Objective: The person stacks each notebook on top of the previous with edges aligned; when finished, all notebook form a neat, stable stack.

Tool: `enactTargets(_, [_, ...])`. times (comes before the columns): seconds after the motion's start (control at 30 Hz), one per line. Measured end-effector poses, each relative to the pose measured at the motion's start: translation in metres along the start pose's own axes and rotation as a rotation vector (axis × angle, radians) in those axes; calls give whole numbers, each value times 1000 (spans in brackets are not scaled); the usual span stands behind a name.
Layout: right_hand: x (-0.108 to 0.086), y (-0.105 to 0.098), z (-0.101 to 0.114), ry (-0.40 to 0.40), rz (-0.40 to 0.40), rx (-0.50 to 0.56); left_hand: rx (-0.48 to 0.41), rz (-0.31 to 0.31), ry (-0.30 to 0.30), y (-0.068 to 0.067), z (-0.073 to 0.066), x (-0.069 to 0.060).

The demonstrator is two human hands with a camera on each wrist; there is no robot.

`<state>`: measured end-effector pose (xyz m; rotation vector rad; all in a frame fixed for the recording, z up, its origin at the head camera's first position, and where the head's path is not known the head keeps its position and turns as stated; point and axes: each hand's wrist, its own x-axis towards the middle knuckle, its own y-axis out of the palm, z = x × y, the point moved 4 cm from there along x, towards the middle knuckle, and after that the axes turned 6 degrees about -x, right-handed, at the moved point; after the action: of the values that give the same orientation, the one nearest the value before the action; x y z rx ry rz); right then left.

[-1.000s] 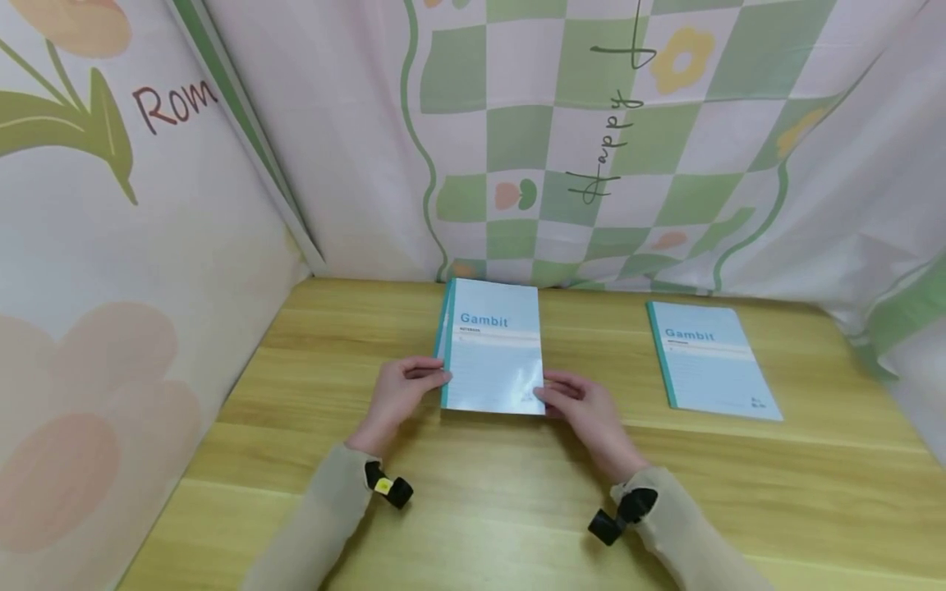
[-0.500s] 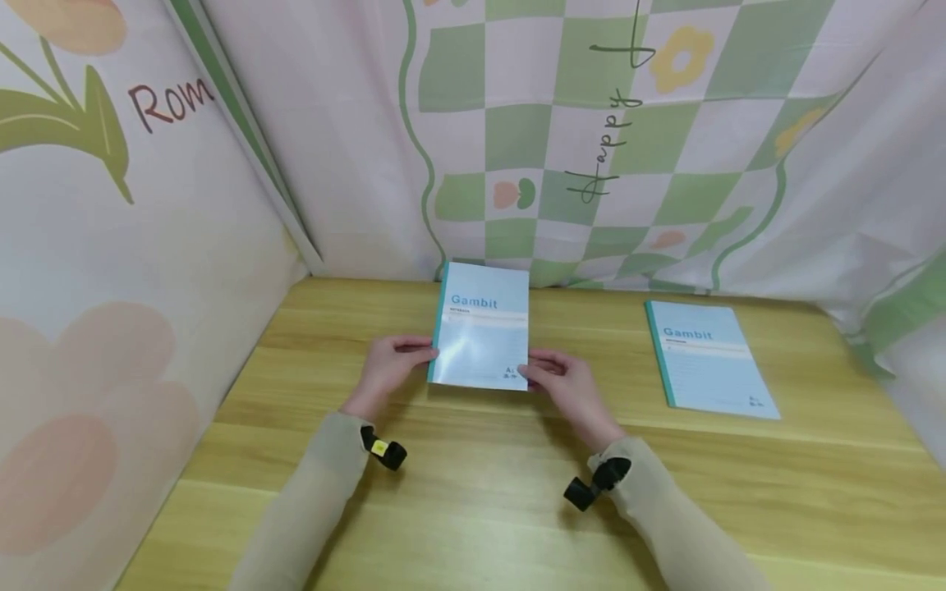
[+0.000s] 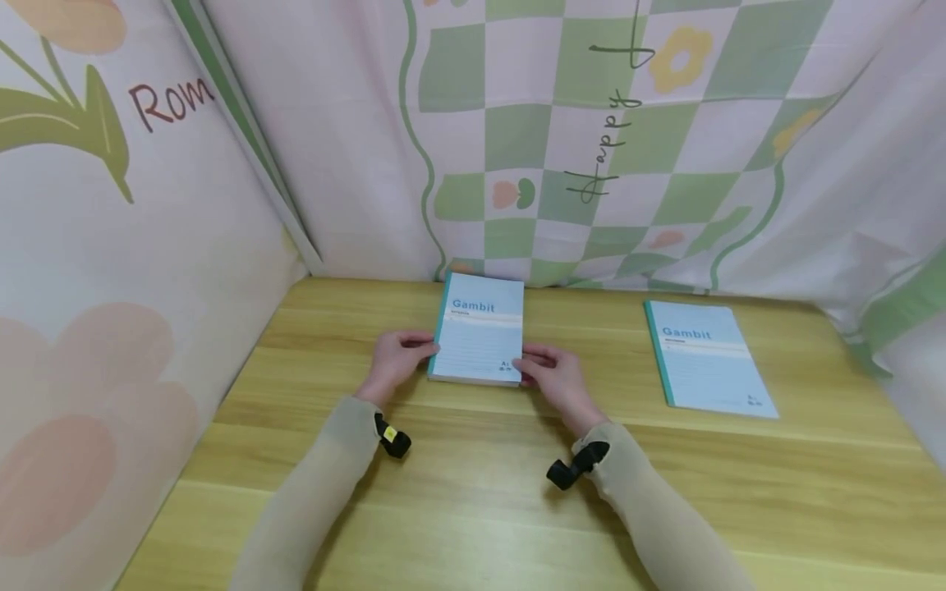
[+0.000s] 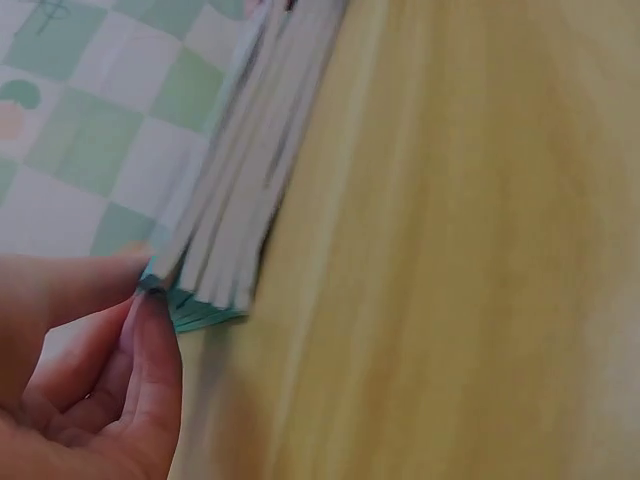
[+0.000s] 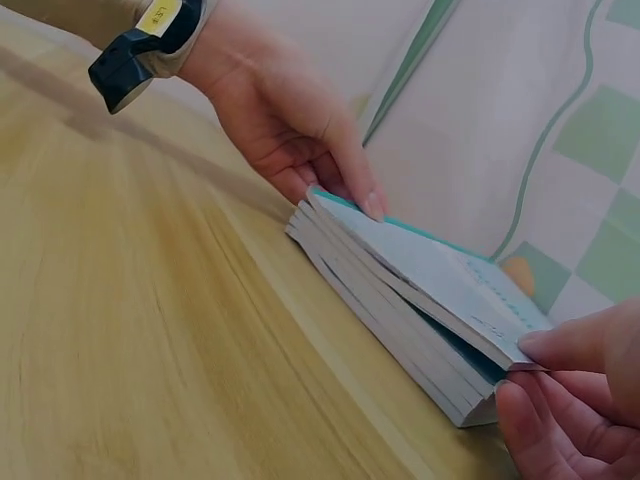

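Observation:
A light-blue notebook [image 3: 479, 341] with a teal spine and "Gambit" on its cover tops a stack of several notebooks [image 5: 350, 285] at the table's back. At its spine edge my left hand [image 3: 397, 361] pinches the top notebook between thumb and fingers. My right hand [image 3: 554, 373] pinches its near right corner. In the right wrist view that corner is raised, leaving a gap above the notebooks below. The left wrist view shows the stack's page edges [image 4: 235, 190] and teal spines [image 4: 210, 318] slightly fanned. Another Gambit notebook [image 3: 709, 357] lies flat on the right.
The wooden table [image 3: 473, 509] reaches toward me in front of the stack. A green-and-white checked curtain [image 3: 562, 148] hangs right behind the table's back edge. A white floral curtain [image 3: 89, 328] borders the left side.
Both hands first carried the notebook away from me and slightly left, over the stack. Since then it has come down onto the stack, and its tilt has lessened. The right notebook stays put.

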<state>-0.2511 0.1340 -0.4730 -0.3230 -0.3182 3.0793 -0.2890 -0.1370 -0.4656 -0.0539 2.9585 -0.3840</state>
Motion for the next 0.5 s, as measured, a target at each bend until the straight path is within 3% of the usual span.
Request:
enactTargets(0.17, [0,-1,-1,10,5,-15,-27,-37,36,2,1,-1])
enactTargets(0.5, [-1,0,3,-3,22,-90,-39,-48,15,2,1,-5])
